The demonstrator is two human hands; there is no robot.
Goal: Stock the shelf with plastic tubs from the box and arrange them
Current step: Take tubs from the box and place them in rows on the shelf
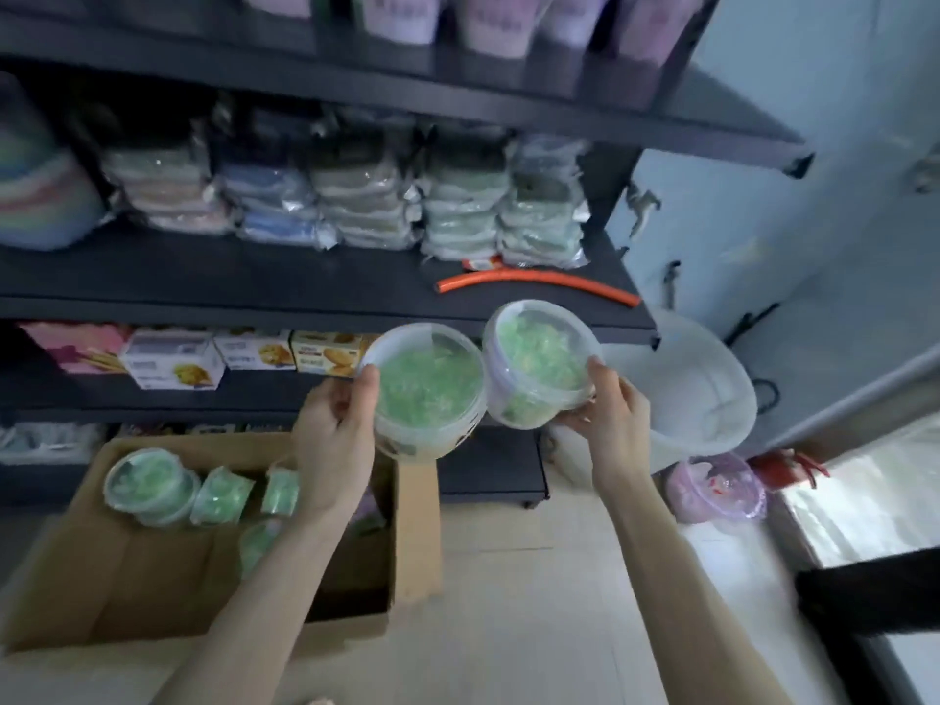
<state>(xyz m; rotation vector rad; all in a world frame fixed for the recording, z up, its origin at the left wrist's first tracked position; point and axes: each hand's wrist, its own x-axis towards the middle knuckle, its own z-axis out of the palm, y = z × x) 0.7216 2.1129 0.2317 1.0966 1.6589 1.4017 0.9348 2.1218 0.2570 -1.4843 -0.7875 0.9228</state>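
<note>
Between the cardboard box (152,577) and the dark shelf (305,277), I have both hands up, each with a clear plastic tub of green contents. My left hand (333,440) grips the left tub (430,389) by its near side, thumb curled over the lid's rim and fingers wrapped around the wall. My right hand (613,414) holds the right tub (539,363) from below and the side, thumb pressed on the lid's edge. This tub is tilted, its lid facing toward me and to the left. The two tubs touch, or nearly so; blur keeps me from telling which. Both are in the air in front of the shelf's edge, resting on no board.

More tubs of the same kind (152,485) lie in the open box on the floor (508,602), some on their sides. An orange hose piece (539,284) lies along the front of the shelf board just above the held tubs, and stacked clear packets (356,195) fill the back of that board. Biscuit cartons (325,353) stand on the board below. A white bucket (702,389) stands right of the shelf, with a pink plastic bag (712,491) on the floor near it.
</note>
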